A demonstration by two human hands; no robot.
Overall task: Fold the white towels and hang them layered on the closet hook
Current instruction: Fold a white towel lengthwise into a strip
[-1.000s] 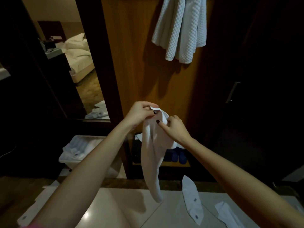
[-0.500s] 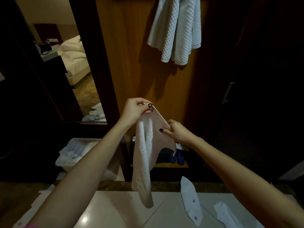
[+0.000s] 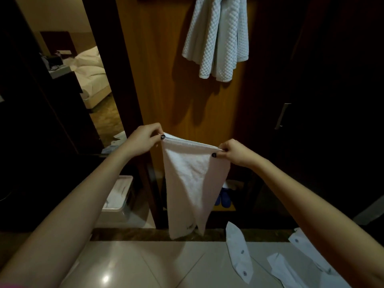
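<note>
One waffle towel hangs already; we stretch a white towel, left hand and right hand each in a pinching grip, unfolded, unhung.

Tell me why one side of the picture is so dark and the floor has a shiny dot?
In the head view, the closet's right side sits in deep shadow; a lamp glints off the glossy floor tile; the hanging towel casts a shadow on the wooden panel; the wide lens stretches the arms near the edges.

Dim, warm light; bowed edges
</note>
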